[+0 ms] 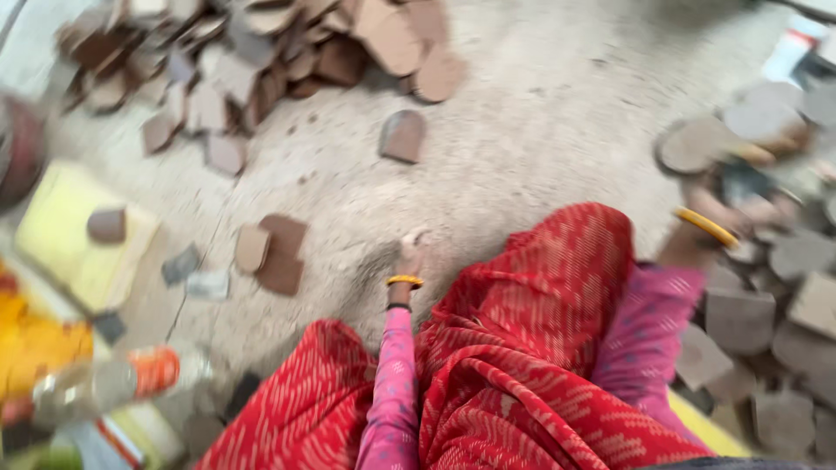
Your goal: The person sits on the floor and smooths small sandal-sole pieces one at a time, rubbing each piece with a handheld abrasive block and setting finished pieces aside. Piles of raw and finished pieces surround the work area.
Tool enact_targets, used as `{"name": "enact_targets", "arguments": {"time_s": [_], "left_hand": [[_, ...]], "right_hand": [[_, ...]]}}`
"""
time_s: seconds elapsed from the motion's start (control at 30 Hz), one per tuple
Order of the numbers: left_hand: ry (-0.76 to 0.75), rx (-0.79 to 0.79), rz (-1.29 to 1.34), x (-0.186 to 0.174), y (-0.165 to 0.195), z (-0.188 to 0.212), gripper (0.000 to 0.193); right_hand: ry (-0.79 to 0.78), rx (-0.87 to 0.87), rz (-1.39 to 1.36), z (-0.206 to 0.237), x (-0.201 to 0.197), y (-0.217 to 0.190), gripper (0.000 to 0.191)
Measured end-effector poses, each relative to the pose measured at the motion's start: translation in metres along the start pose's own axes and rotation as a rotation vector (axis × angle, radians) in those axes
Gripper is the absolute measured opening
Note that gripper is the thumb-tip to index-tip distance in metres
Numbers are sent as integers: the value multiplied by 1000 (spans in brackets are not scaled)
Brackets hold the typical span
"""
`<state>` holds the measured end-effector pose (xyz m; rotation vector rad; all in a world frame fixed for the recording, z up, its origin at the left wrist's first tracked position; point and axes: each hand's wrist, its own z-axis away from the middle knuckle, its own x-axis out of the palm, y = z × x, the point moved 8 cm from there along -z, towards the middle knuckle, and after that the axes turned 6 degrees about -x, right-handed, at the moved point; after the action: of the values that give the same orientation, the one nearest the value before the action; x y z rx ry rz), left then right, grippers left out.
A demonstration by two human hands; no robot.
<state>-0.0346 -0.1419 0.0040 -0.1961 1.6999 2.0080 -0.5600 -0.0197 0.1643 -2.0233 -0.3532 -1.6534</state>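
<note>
The view was badly smeared by motion, so only coarse things could be read. The left hand [411,257] was down at the centre of the frame, resting on the sandy floor [540,130] at the end of a pink dotted sleeve [394,383], an orange bangle [404,280] round the wrist. Whether its fingers were spread or curled could not be told; it looked empty, pressed to the ground.

Over at the right edge the right hand [740,209] was out among a heap of grey-brown leather pieces [740,318], a yellow bangle [705,226] on that wrist. It lay right by a rounded flat piece [697,144], touching or just beside it, the blur would not say which, and its grip could not be told either.

Red patterned cloth [531,348] filled the lower middle, draped over the lap between the two arms.

Nearest the left hand, to its left, two brown cut pieces [272,248] lay overlapping on the floor. Further up, a lone arched piece [403,136] sat by itself, and a big pile of brown cut pieces [252,61] spread across the upper left. At the left edge a yellow pad [61,235] carried one small brown piece [106,224], and a clear bottle with an orange label [122,376] lay tipped at lower left.
</note>
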Motion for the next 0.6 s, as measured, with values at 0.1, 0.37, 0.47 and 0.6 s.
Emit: {"name": "enact_targets", "arguments": {"time_s": [0.1, 0.37, 0.47, 0.6], "left_hand": [[45, 31, -49, 11, 18, -7, 30], [395, 262, -421, -9, 82, -69, 35], [330, 3, -511, -11, 80, -106, 50], [303, -180, -574, -22, 97, -135, 71]], "right_hand": [[-152, 246, -229, 2, 46, 13, 40], [-223, 795, 748, 146, 83, 226, 33], [-293, 967, 948, 190, 81, 264, 35], [-278, 1187, 793, 205, 55, 285, 50]]}}
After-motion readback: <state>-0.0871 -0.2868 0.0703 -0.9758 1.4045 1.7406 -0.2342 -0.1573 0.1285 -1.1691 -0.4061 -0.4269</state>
